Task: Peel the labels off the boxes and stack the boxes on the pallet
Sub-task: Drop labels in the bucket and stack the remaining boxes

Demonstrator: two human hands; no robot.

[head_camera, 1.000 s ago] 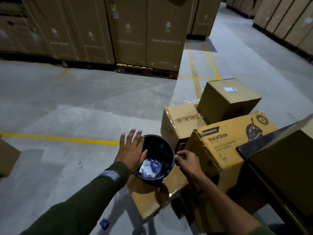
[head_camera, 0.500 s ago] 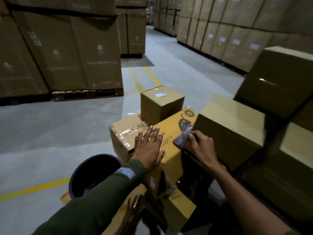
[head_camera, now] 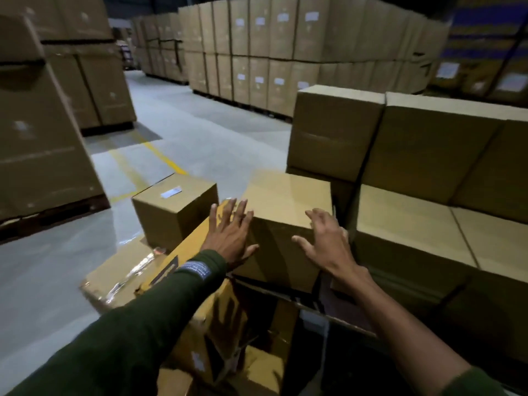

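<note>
head view, left hand (head_camera: 231, 238) and right hand (head_camera: 328, 244) spread flat on plain box (head_camera: 285, 224), stacked boxes (head_camera: 428, 155) just beside

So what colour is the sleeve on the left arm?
Dark green, with a small grey patch at the cuff; the sleeve shows best in the head view.

Grey concrete floor (head_camera: 217, 138) ahead of me, glossy near my left. Yellow painted lines (head_camera: 165, 160) run diagonally across it, meeting at corner. Tall wall of stacked cartons (head_camera: 257, 55) in background, white tags on faces. More tall carton stacks (head_camera: 43, 132) at my left, blurred. Blue-striped stack (head_camera: 488, 27) far right, dim.
</note>
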